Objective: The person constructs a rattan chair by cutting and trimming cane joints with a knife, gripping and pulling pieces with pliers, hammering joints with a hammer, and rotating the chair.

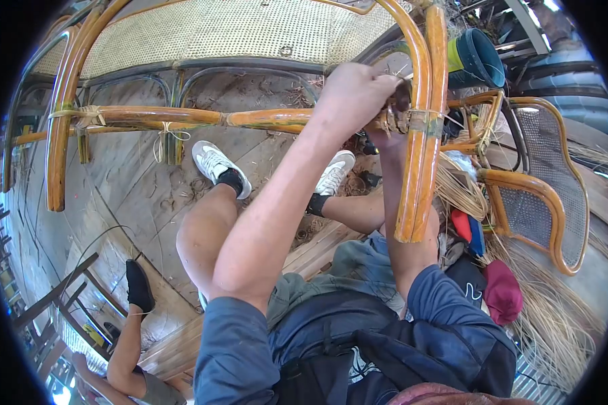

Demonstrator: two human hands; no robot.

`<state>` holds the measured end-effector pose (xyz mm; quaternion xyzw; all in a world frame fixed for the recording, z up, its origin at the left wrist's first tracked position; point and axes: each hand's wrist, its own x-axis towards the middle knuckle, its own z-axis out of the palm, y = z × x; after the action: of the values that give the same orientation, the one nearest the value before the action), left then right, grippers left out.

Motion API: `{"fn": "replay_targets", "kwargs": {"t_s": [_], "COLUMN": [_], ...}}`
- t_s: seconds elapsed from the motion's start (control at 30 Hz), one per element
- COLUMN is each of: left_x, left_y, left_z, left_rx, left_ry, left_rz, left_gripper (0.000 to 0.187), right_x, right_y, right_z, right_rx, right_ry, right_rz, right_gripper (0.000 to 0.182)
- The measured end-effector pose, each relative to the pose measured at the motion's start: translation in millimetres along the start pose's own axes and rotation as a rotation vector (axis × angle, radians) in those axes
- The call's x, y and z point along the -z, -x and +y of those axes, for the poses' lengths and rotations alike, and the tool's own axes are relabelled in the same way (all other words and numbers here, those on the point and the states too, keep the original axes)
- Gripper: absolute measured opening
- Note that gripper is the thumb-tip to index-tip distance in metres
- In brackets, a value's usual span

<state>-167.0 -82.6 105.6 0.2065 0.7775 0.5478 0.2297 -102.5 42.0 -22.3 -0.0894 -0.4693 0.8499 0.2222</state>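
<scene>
A rattan bench frame with a woven cane seat point(250, 34) lies across the top of the view, with orange-brown poles. My left hand point(361, 94) is closed at the joint beside the right-hand pair of poles point(422, 135), its fingers pinched; what they hold is too small to name. Behind the same joint my right hand point(392, 125) is mostly hidden by the poles, and its fingers cannot be made out. Strips of binding point(392, 118) wrap the joint between my hands. A horizontal pole point(162, 115) runs left from there, with a loose tied strip point(165, 131) hanging from it.
At the right stand a teal bucket point(479, 57) and a rattan chair point(547, 202). Below them lie a maroon cap point(502, 291) and long loose strips point(554, 324). Another person's leg point(125, 351) shows at lower left, near a dark wooden frame point(81, 304).
</scene>
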Motion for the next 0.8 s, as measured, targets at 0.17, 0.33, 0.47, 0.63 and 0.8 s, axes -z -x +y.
{"fn": "replay_targets", "kwargs": {"t_s": [0.17,0.33,0.47,0.63,0.8], "left_x": [-12.9,-78.5,-89.8,-44.8,-0.7], "left_y": [77.1,126.7,123.2,117.3,52.3], "left_z": [-10.0,-79.5,-85.9,-46.7,-5.4], "left_rx": [0.112,-0.122,0.044,0.199,-0.082], "left_ry": [0.482,0.345,0.169,-0.054,-0.185], "left_rz": [0.237,0.291,0.226,0.079,0.166], "left_gripper": [0.028,0.017,0.023,0.030,0.031], "right_x": [47.6,-26.6,6.4,15.3,9.3], "right_y": [56.1,119.0,104.6,75.0,43.3], "right_z": [9.3,-41.9,-42.1,-54.4,-45.8], "right_rx": [-0.316,-0.297,-0.221,-0.118,-0.049], "right_ry": [-0.562,-0.129,0.022,0.228,0.245], "right_rz": [-0.271,0.249,0.009,-0.031,-0.016], "right_gripper": [0.044,0.038,0.038,0.038,0.039]}}
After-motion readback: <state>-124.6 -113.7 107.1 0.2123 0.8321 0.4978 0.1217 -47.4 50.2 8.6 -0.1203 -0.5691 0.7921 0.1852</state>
